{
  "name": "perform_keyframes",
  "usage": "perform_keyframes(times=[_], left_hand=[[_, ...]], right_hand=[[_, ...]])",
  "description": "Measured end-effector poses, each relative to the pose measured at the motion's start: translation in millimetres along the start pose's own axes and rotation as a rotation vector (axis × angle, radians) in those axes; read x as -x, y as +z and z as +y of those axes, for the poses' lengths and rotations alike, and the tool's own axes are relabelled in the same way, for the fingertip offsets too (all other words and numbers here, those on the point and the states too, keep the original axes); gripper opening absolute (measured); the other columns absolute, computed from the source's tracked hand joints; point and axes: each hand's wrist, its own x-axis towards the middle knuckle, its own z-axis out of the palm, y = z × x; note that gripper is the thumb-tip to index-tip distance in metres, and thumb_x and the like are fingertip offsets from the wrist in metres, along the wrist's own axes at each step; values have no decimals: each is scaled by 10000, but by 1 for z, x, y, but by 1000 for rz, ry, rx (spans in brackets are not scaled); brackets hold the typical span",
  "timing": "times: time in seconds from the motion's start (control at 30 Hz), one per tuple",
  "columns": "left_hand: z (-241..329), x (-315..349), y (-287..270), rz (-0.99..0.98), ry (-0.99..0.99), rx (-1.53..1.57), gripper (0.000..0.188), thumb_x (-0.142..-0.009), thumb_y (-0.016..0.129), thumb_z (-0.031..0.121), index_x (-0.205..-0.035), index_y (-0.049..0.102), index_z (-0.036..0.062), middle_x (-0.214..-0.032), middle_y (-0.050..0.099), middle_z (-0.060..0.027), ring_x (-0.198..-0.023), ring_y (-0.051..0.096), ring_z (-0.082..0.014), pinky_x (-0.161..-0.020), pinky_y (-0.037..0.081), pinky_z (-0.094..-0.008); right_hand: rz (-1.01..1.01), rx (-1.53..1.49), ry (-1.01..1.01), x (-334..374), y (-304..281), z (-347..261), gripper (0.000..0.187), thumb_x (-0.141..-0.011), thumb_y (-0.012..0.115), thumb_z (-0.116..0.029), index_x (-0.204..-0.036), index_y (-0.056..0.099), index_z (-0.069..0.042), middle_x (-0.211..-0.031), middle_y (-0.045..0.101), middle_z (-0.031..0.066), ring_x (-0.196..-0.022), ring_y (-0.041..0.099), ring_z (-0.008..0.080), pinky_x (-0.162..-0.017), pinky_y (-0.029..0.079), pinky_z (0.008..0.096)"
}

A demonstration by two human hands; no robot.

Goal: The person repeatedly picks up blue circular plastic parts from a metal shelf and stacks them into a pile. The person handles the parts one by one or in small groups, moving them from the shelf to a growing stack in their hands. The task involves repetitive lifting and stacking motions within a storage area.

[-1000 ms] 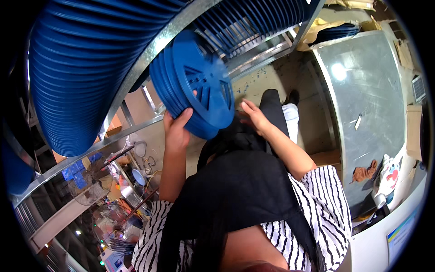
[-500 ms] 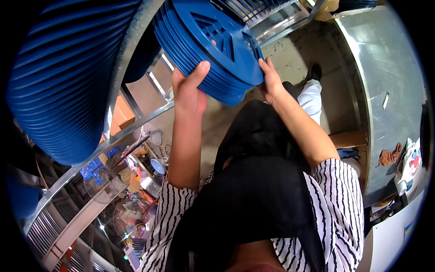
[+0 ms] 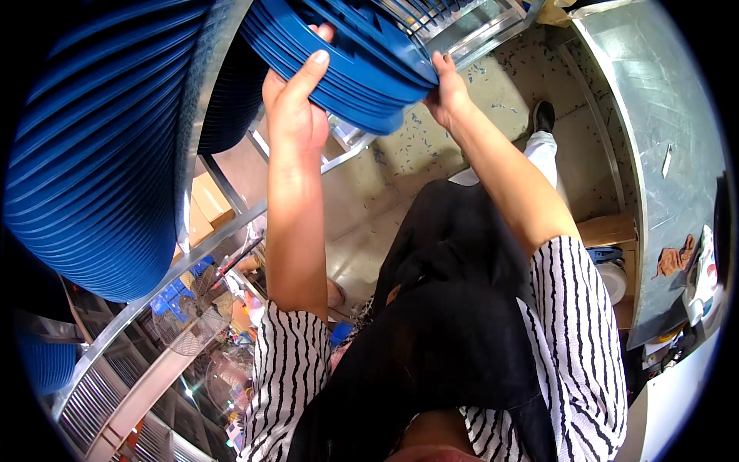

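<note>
Discs (image 3: pixel 362 81) left; table (image 3: pixel 658 204) right, apparently a rag (image 3: pixel 675 259) on it.

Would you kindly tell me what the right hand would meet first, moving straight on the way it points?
Probably the stack of blue discs, whose edge the right hand appears to touch; exact depth there is hard to judge.

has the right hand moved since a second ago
Yes: the right hand has moved forward, nearer in view to the metal rack bar, and now touches the blue discs.
</note>
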Motion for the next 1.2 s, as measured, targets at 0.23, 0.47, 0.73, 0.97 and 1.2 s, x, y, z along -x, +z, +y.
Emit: perform_keyframes(times=[0.23,0.47,0.73,0.97,1.2], left_hand=[[1,-23,-16,47,15,18,517,-819,641,26,-1276,416,-61,-1246,550,-256,-1248,478,-325,-1065,385,-433],[1,-12,-7,85,-25,19,515,-816,649,32,-1271,423,-51,-1254,544,-256,-1247,477,-313,-1048,403,-440],[17,20,4,149,-14,1,444,-836,597,10,-1256,460,-39,-1218,577,-224,-1165,547,-262,-1015,434,-404],[29,109,-16,164,-81,36,525,-841,539,19,-1334,374,-56,-1276,524,-259,-1227,494,-303,-1067,360,-454],[7,189,-21,282,-305,43,574,-788,579,-15,-1320,378,-84,-1257,541,-253,-1198,520,-288,-1045,377,-401]], right_hand=[[8,-167,22,-2,10,15,864,-904,475,-576,-1474,-126,-330,-1574,-87,36,-1439,-46,334,-1058,195,626],[-16,198,-164,-13,32,27,798,-933,447,-517,-1496,92,-76,-1557,-47,114,-1439,36,249,-1125,176,398],[-81,440,-347,-40,10,5,772,-929,494,-433,-1439,200,66,-1552,14,205,-1444,31,276,-1140,137,336],[189,847,-714,-3,15,-3,355,-881,612,-256,-1177,600,-61,-1108,628,151,-1005,609,277,-872,469,330],[165,1310,-1353,4,51,-37,243,-846,636,-195,-1088,632,-172,-846,671,59,-706,647,255,-605,524,350]])
